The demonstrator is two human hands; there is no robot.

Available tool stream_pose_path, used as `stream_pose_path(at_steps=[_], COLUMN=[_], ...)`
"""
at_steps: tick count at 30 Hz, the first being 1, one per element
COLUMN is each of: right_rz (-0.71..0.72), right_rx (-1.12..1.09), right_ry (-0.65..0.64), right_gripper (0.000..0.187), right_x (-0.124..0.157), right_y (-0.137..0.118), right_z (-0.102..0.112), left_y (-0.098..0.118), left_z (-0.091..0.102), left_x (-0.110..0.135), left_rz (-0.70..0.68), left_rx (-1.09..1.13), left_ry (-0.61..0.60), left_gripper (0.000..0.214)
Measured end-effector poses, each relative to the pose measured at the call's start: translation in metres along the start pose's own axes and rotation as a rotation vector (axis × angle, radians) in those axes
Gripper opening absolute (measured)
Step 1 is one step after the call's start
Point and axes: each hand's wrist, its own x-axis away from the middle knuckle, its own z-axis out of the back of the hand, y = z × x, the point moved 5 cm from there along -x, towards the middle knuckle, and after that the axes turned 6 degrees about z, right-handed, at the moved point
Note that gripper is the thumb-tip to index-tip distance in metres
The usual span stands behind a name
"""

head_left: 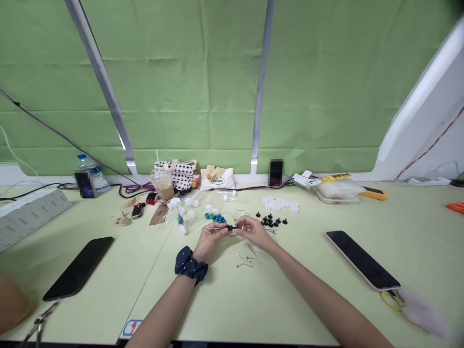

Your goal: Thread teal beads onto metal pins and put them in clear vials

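Observation:
Over the middle of the table, both hands meet at a small black part (pixel 229 227) with a thin metal rod sticking out to the left. The fingers of my left hand (pixel 210 237), with a dark scrunchie (pixel 190 265) on its wrist, are closed on the black part and rod. My right hand (pixel 256 233) pinches the right end of the same part; its fingertips partly cover it. Behind the right hand lie several similar black pieces (pixel 270 221) with stems. Thin bent metal wires (pixel 247 258) are scattered below the hands. Shiny blue and green pieces (pixel 215 217) sit just behind the left hand.
White round caps (pixel 281 203) and clear tubes lie farther back. An iced drink cup (pixel 165 186), a car key (pixel 137 210) and a pouch (pixel 217 180) stand left. Phones lie at left (pixel 79 268) and right (pixel 362 260). Another person's blurred arm (pixel 12 302) shows at the left edge.

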Motion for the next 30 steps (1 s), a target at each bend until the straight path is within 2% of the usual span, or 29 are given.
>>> stream_pose_path(at_steps=[1, 4, 7, 10, 14, 18, 20, 23, 25, 27, 30], right_rz=[-0.015, -0.114, -0.128, -0.106, -0.194, -0.152, -0.144, -0.177, -0.185, -0.167, -0.143], right_rx=[0.028, 0.090, 0.044, 0.001, 0.079, 0.023, 0.015, 0.050, 0.012, -0.048, -0.037], right_ry=[-0.018, -0.015, -0.009, -0.061, -0.051, -0.061, -0.095, -0.046, -0.030, -0.074, -0.116], right_gripper=[0.035, 0.054, 0.044, 0.045, 0.063, 0.046, 0.047, 0.059, 0.051, 0.042, 0.041], right_x=[0.000, 0.002, 0.003, 0.003, 0.004, 0.003, 0.002, 0.002, 0.002, 0.003, 0.003], right_y=[0.002, 0.010, 0.011, 0.009, 0.013, 0.012, 0.013, 0.015, 0.014, 0.011, 0.008], right_z=[-0.001, -0.001, -0.001, -0.003, -0.003, -0.004, -0.005, -0.002, -0.001, -0.003, -0.005], left_y=[0.000, -0.002, -0.002, -0.002, -0.002, -0.001, -0.002, -0.004, -0.003, -0.003, -0.003], left_z=[-0.001, -0.002, -0.002, -0.002, -0.005, -0.006, -0.006, -0.007, -0.006, -0.006, -0.007], left_x=[0.000, 0.000, -0.001, 0.000, 0.001, 0.001, 0.001, 0.001, 0.000, 0.000, 0.000], left_rz=[0.007, 0.025, 0.005, -0.005, 0.018, 0.004, 0.014, 0.021, 0.012, 0.002, 0.013], left_rx=[-0.003, -0.011, -0.003, -0.009, -0.022, -0.024, -0.036, -0.046, -0.040, -0.033, -0.040], left_ry=[-0.006, -0.029, -0.021, -0.018, -0.050, -0.036, -0.044, -0.054, -0.053, -0.049, -0.053], left_gripper=[0.027, 0.028, 0.026, 0.026, 0.028, 0.027, 0.026, 0.026, 0.027, 0.026, 0.027])
